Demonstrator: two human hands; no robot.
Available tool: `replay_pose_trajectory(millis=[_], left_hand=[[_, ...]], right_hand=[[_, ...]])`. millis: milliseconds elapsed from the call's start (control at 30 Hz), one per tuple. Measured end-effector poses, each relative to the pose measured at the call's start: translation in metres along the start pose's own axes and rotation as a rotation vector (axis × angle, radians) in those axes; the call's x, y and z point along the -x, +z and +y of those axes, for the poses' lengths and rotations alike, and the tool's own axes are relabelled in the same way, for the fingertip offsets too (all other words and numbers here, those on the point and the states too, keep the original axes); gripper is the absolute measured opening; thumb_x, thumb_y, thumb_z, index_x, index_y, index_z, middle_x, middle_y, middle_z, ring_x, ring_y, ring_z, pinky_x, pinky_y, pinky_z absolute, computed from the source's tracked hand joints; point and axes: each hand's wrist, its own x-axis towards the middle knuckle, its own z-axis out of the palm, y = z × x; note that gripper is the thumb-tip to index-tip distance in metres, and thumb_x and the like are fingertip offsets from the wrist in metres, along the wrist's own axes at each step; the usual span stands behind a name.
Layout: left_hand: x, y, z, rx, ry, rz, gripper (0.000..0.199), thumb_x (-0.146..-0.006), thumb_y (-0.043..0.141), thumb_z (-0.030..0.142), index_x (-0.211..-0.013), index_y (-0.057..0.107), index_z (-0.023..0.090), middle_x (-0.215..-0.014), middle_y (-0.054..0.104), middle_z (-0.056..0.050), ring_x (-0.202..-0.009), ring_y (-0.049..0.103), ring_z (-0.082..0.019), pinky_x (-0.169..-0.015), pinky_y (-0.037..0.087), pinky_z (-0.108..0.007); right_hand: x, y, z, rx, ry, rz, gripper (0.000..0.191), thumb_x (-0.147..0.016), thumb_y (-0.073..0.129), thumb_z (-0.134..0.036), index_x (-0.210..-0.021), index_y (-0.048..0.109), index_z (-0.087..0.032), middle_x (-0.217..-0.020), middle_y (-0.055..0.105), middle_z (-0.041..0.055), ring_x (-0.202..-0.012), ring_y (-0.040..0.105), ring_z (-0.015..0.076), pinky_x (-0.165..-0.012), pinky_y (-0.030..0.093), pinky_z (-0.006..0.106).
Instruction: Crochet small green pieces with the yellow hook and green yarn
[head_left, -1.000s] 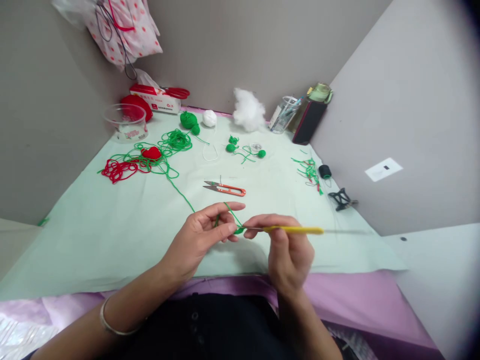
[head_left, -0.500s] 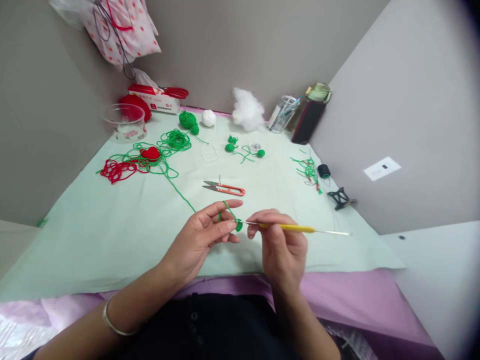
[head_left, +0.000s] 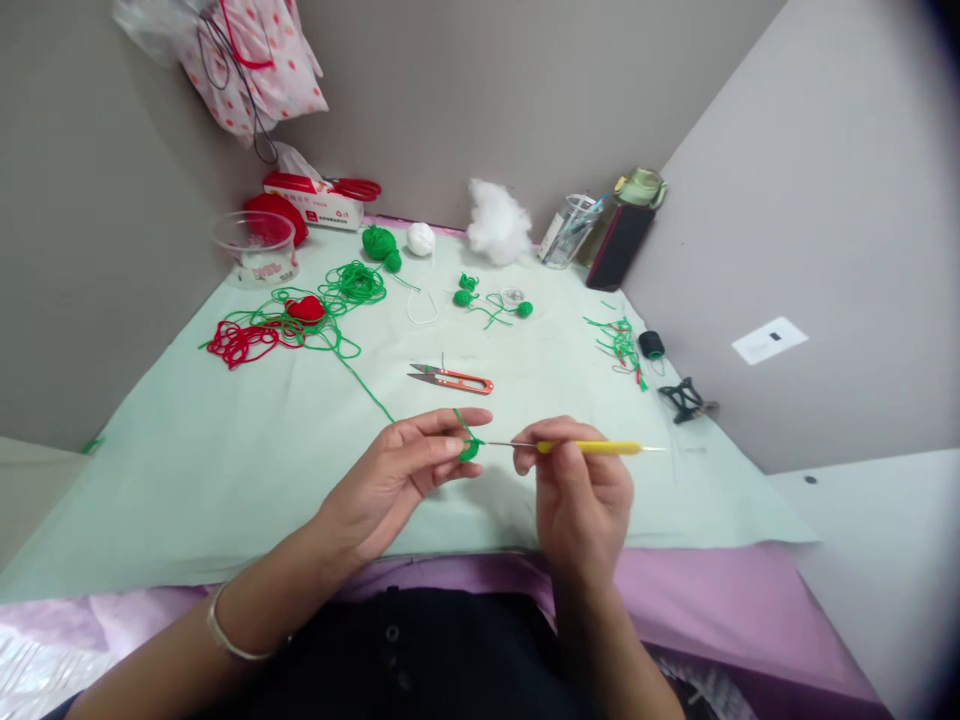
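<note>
Between thumb and fingers, my left hand pinches a small green crocheted piece, with a strand looped over the raised index finger. That green yarn runs back to a loose tangle on the cloth. My right hand is closed on the yellow handle of a crochet hook. The hook's thin metal tip points left and reaches the green piece's right edge. Orange-handled snips lie on the cloth just beyond my hands.
Red yarn lies at the left, near a clear tub and a tissue box. White stuffing, a pen cup and a green-lidded bottle stand at the back. Green scraps and a black spool are at the right.
My right hand and the hook have shifted right, away from my left hand. The green piece sits slightly further left between my left fingers. The whole view has moved slightly.
</note>
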Motion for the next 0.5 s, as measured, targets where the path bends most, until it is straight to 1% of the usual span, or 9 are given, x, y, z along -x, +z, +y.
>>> replay_pose_trajectory(millis=[67, 133, 200, 300, 400, 467, 500], left_hand=[[0.0025, 0.0021, -0.0006, -0.091, 0.038, -0.003, 0.028, -0.084, 0.083, 0.024, -0.111, 0.085, 0.02, -0.086, 0.07, -0.002, -0.08, 0.063, -0.015, -0.088, 0.053, -0.032], [0.0041, 0.0033, -0.0021, -0.177, 0.09, -0.001, 0.029, -0.084, 0.083, 0.025, -0.112, 0.084, 0.022, -0.087, 0.072, -0.003, -0.085, 0.065, -0.018, -0.083, 0.051, -0.031], [0.0048, 0.0028, -0.003, -0.244, 0.138, 0.009, 0.027, -0.084, 0.084, 0.026, -0.11, 0.084, 0.023, -0.085, 0.071, -0.002, -0.086, 0.063, -0.018, -0.08, 0.048, -0.03], [0.0054, 0.0008, -0.0028, -0.328, 0.211, 0.042, 0.025, -0.087, 0.083, 0.027, -0.111, 0.084, 0.025, -0.083, 0.066, 0.0, -0.083, 0.06, -0.016, -0.081, 0.048, -0.028], [0.0069, 0.0006, -0.0029, -0.406, 0.261, 0.045, 0.028, -0.088, 0.082, 0.025, -0.117, 0.082, 0.026, -0.085, 0.064, 0.002, -0.083, 0.06, -0.015, -0.084, 0.049, -0.027], [0.0079, 0.0013, -0.0036, -0.442, 0.26, 0.027, 0.029, -0.089, 0.081, 0.024, -0.118, 0.081, 0.025, -0.089, 0.067, 0.001, -0.087, 0.062, -0.015, -0.086, 0.05, -0.027], [0.0081, 0.0016, -0.0038, -0.452, 0.253, 0.021, 0.029, -0.089, 0.08, 0.024, -0.118, 0.081, 0.024, -0.092, 0.069, 0.0, -0.089, 0.063, -0.016, -0.088, 0.05, -0.028]], right_hand=[[-0.0006, 0.0037, -0.0012, -0.059, 0.036, -0.057, 0.02, -0.105, 0.061, -0.028, -0.102, 0.08, -0.026, -0.091, 0.077, 0.0047, -0.071, 0.068, 0.0154, -0.065, 0.059, 0.031], [0.0013, 0.0074, 0.0001, -0.03, 0.021, -0.114, 0.019, -0.104, 0.063, -0.029, -0.104, 0.082, -0.026, -0.098, 0.079, 0.0069, -0.079, 0.071, 0.0179, -0.067, 0.06, 0.033], [0.003, 0.0094, 0.0026, -0.029, 0.02, -0.12, 0.019, -0.104, 0.063, -0.029, -0.108, 0.082, -0.028, -0.101, 0.08, 0.0072, -0.081, 0.072, 0.0183, -0.068, 0.06, 0.033], [0.0027, 0.0097, 0.0061, -0.122, 0.085, -0.113, 0.02, -0.106, 0.061, -0.029, -0.11, 0.081, -0.029, -0.101, 0.08, 0.0057, -0.075, 0.07, 0.016, -0.067, 0.059, 0.032], [0.0002, 0.0098, 0.0075, -0.11, 0.095, -0.153, 0.012, -0.1, 0.071, -0.029, -0.105, 0.082, -0.028, -0.1, 0.078, 0.0047, -0.086, 0.072, 0.0172, -0.074, 0.06, 0.031], [-0.0009, 0.0106, 0.0079, -0.064, 0.084, -0.164, 0.008, -0.094, 0.079, -0.024, -0.099, 0.083, -0.029, -0.094, 0.077, 0.0029, -0.092, 0.072, 0.0179, -0.079, 0.06, 0.031], [-0.0011, 0.011, 0.0081, -0.05, 0.09, -0.161, 0.008, -0.092, 0.081, -0.023, -0.097, 0.083, -0.029, -0.091, 0.076, 0.0021, -0.092, 0.072, 0.0178, -0.08, 0.06, 0.031]])
